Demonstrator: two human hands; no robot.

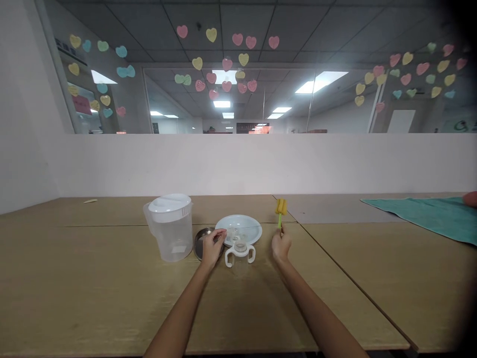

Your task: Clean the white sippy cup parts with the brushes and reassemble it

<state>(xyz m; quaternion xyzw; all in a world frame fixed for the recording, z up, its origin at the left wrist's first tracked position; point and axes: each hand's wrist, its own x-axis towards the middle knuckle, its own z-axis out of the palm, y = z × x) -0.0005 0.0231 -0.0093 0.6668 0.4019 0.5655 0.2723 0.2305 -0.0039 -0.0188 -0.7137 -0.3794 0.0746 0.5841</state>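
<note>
My right hand [281, 244] is closed round the green handle of a brush [280, 208], whose yellow sponge head points up. My left hand [213, 246] is over a round metal dish [200, 243], fingers pressed together near the left rim of a white plate [250, 224]; what they hold, if anything, is too small to make out. Small clear pieces [233, 232] lie on the plate. Between my hands, in front of the plate, stands a clear bottle [240, 261] with an open top and two white side handles.
A clear plastic pitcher [173, 236] with a white lid stands left of the metal dish. A teal cloth [439, 214] lies at the right, with part of a person's hand [470, 199] at its edge. Behind the wooden table [93, 288] is a white wall below a window.
</note>
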